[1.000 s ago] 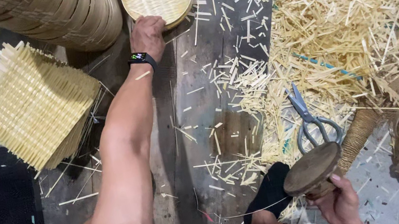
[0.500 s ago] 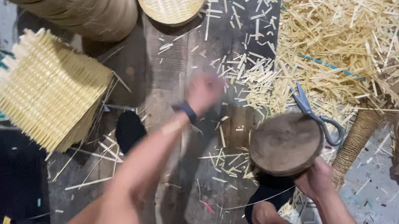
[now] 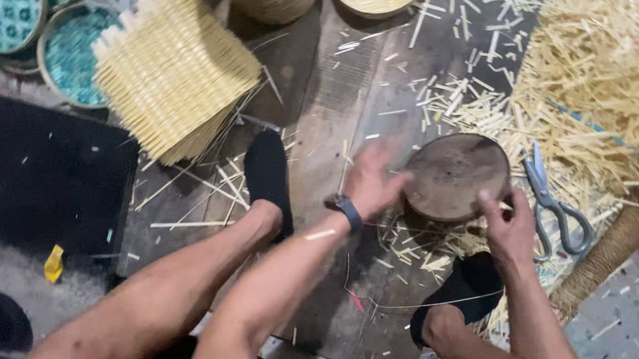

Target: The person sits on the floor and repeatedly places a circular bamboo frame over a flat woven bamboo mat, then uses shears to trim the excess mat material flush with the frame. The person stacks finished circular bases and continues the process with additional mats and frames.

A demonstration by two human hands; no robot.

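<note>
Left hand [image 3: 372, 181] has swung back from the far tray to the round wooden block [image 3: 454, 177], fingers spread and blurred against its left edge. Right hand [image 3: 508, 227] pinches the block's near rim, thumb on top. Block is dark, flat-topped and worn, standing on the plank floor [image 3: 338, 88] between both feet. Scissors [image 3: 553, 201] lie just right of it; straw pile [image 3: 623, 64] crowds the right side, and the planks are barer to the left.
</note>
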